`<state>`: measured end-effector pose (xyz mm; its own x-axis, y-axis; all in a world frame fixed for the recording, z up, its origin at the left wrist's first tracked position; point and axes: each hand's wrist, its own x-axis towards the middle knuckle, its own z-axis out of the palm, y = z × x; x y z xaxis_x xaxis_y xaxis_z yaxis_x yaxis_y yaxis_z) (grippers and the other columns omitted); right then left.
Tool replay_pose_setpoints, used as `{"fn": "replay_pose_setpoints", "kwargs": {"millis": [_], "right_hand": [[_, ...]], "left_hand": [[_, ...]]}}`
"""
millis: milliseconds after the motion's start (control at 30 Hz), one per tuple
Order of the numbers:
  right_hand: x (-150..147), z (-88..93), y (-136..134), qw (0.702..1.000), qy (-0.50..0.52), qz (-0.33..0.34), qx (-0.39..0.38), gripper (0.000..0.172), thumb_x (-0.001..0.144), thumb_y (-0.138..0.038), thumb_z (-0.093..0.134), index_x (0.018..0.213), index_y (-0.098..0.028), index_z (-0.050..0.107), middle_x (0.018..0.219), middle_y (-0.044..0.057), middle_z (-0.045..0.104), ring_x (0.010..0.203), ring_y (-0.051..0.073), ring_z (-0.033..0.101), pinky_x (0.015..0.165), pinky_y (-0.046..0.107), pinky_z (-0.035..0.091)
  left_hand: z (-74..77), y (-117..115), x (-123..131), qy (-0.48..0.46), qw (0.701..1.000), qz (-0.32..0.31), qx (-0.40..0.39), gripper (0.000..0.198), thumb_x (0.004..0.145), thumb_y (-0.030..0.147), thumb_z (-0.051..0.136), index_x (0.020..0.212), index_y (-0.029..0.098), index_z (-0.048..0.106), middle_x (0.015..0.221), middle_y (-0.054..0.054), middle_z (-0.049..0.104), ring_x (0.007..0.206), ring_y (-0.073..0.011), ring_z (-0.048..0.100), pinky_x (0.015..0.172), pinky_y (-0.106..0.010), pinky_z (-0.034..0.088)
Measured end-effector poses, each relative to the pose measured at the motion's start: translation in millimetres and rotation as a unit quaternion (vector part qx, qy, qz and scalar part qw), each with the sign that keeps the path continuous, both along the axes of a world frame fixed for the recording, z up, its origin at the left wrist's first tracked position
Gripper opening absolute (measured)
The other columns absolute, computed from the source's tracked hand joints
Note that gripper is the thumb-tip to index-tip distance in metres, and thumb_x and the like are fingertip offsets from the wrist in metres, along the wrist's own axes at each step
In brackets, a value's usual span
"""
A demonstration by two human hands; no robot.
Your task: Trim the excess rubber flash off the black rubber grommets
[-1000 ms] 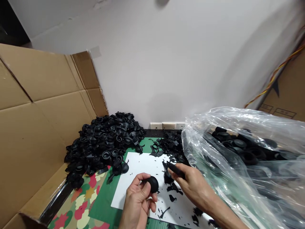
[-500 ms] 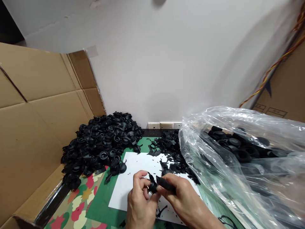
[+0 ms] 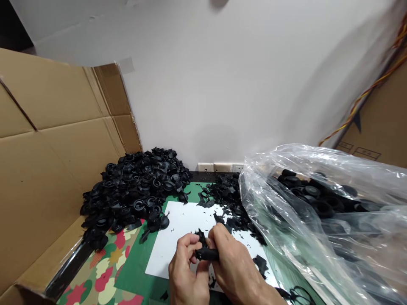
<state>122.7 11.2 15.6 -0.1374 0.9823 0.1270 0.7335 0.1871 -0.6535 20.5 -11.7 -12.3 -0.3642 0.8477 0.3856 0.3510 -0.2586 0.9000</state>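
Above the white paper sheet [image 3: 178, 220], my left hand [image 3: 187, 273] is closed, pinching a small black rubber piece with ragged edges [image 3: 201, 237] between thumb and fingers. My right hand [image 3: 233, 262] is wrapped round a short black rod-shaped tool [image 3: 207, 254]. The rod's end points left, just below the rubber piece and close to my left fingertips. My right thumb and index finger are up against the piece's right side. My fingers hide much of the piece. Black scraps [image 3: 260, 264] lie on the paper to the right of my right hand.
A heap of ribbed black rubber pieces [image 3: 133, 190] rests against cardboard [image 3: 63, 161] on the left. Black offcuts [image 3: 227, 190] are piled behind the paper. To the right, a clear plastic bag [image 3: 254, 182] holds black rubber parts. Under the paper is a green mat [image 3: 132, 271]; sockets [image 3: 221, 167] line the wall.
My right hand has turned, and the rod now points left across the front of the rubber piece. A black scrap now shows on the paper to the right of that hand.
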Motion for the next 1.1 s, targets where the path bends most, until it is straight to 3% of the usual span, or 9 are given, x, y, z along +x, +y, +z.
{"fn": "replay_pose_setpoints", "kwargs": {"millis": [133, 233, 367, 533, 733, 800, 900, 1000, 1100], "right_hand": [[19, -1.1, 22, 0.997, 0.013, -0.072, -0.001, 0.024, 0.072, -0.005, 0.043, 0.068, -0.025, 0.030, 0.062, 0.000, 0.053, 0.052, 0.017, 0.052, 0.048, 0.025, 0.032], [38, 1.0, 36, 0.992, 0.014, -0.127, 0.002, 0.019, 0.081, -0.015, 0.037, 0.068, -0.026, 0.030, 0.066, 0.004, 0.054, 0.058, 0.020, 0.052, 0.051, 0.027, 0.034], [47, 1.7, 36, 0.996, 0.027, -0.089, -0.009, 0.022, 0.084, -0.026, 0.037, 0.062, -0.025, 0.034, 0.058, 0.000, 0.053, 0.053, 0.019, 0.050, 0.050, 0.027, 0.035], [44, -1.5, 18, 0.996, 0.063, -0.051, -0.026, 0.024, 0.083, -0.034, 0.042, 0.061, -0.023, 0.045, 0.060, 0.002, 0.059, 0.056, 0.020, 0.054, 0.050, 0.028, 0.039], [30, 0.3, -5, 0.983, 0.183, 0.024, -0.021, 0.023, 0.083, -0.032, 0.044, 0.070, -0.019, 0.058, 0.066, 0.004, 0.064, 0.060, 0.020, 0.059, 0.054, 0.027, 0.044], [23, -5.4, -9, 0.987, 0.156, 0.042, 0.008, 0.019, 0.081, -0.023, 0.044, 0.070, -0.019, 0.060, 0.066, 0.004, 0.064, 0.061, 0.019, 0.060, 0.054, 0.025, 0.043], [10, -21.2, -13, 0.994, 0.066, 0.011, 0.083, 0.018, 0.073, -0.010, 0.045, 0.066, -0.020, 0.058, 0.061, 0.002, 0.062, 0.054, 0.017, 0.059, 0.050, 0.024, 0.039], [1, -32.6, -16, 0.983, -0.046, -0.021, 0.175, 0.019, 0.068, -0.005, 0.045, 0.065, -0.021, 0.055, 0.060, 0.001, 0.061, 0.045, 0.017, 0.058, 0.043, 0.025, 0.030], [3, -30.5, -16, 0.980, -0.093, 0.000, 0.174, 0.019, 0.070, -0.005, 0.046, 0.069, -0.021, 0.054, 0.063, 0.001, 0.062, 0.042, 0.015, 0.057, 0.041, 0.025, 0.024]], "left_hand": [[3.1, -14, -3, -0.032, 0.999, 0.013, -0.016, 0.022, 0.064, 0.030, 0.071, 0.083, 0.022, 0.063, 0.062, 0.001, 0.068, 0.053, -0.0180, 0.062, 0.051, -0.026, 0.049], [6.2, -16, -6, -0.093, 0.995, 0.003, -0.044, 0.025, 0.061, 0.027, 0.073, 0.084, 0.021, 0.064, 0.065, 0.000, 0.070, 0.056, -0.0177, 0.061, 0.051, -0.025, 0.046], [8.0, -6, -11, -0.160, 0.985, -0.010, -0.067, 0.032, 0.057, 0.018, 0.072, 0.088, 0.020, 0.063, 0.071, -0.001, 0.071, 0.062, -0.0170, 0.060, 0.054, -0.024, 0.045], [3.1, 0, -12, -0.159, 0.985, -0.001, -0.066, 0.033, 0.057, 0.016, 0.071, 0.089, 0.020, 0.063, 0.073, -0.002, 0.070, 0.062, -0.0166, 0.058, 0.056, -0.024, 0.045], [-3.3, -2, -8, -0.069, 0.997, 0.009, -0.041, 0.031, 0.063, 0.017, 0.068, 0.093, 0.022, 0.062, 0.072, -0.001, 0.069, 0.060, -0.0170, 0.052, 0.061, -0.027, 0.047], [-3.3, -2, -7, -0.014, 0.999, 0.012, -0.033, 0.030, 0.065, 0.015, 0.064, 0.094, 0.023, 0.062, 0.072, -0.001, 0.070, 0.059, -0.0178, 0.052, 0.061, -0.029, 0.046], [-1.0, -2, -5, 0.031, 0.999, 0.015, -0.020, 0.030, 0.067, 0.011, 0.057, 0.094, 0.023, 0.062, 0.073, -0.002, 0.070, 0.063, -0.0200, 0.059, 0.064, -0.031, 0.047], [1.8, -2, -2, 0.039, 0.999, 0.028, -0.014, 0.024, 0.067, 0.015, 0.059, 0.090, 0.023, 0.062, 0.068, -0.001, 0.069, 0.065, -0.0217, 0.063, 0.067, -0.033, 0.048], [3.6, -5, 0, 0.003, 0.998, 0.049, -0.029, 0.021, 0.067, 0.022, 0.065, 0.087, 0.022, 0.063, 0.067, -0.002, 0.069, 0.064, -0.0225, 0.065, 0.067, -0.033, 0.050]]}}
